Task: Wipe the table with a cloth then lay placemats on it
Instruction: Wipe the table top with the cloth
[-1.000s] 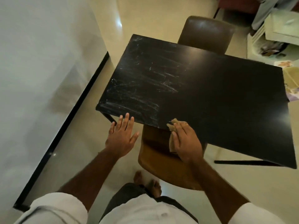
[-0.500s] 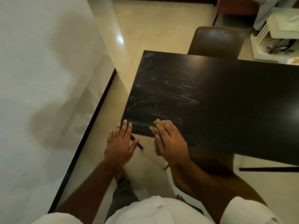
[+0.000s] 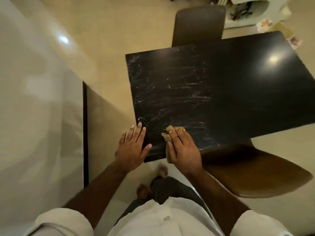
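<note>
Left hand (image 3: 132, 149) has slid onto the surface (image 3: 221, 99) corner, flat; right hand (image 3: 184, 149), fingers straight, presses the cloth (image 3: 167, 133), which lies near-to-far.

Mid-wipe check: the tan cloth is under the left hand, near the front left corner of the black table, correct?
No. The head view shows the tan cloth under the right hand, not the left hand, which lies flat beside it. It is near the front left corner of the black table.

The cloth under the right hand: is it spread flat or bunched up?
Bunched up. Crumpled folds of the cloth stick out past the right hand, which presses it flat-fingered on the table.
</note>
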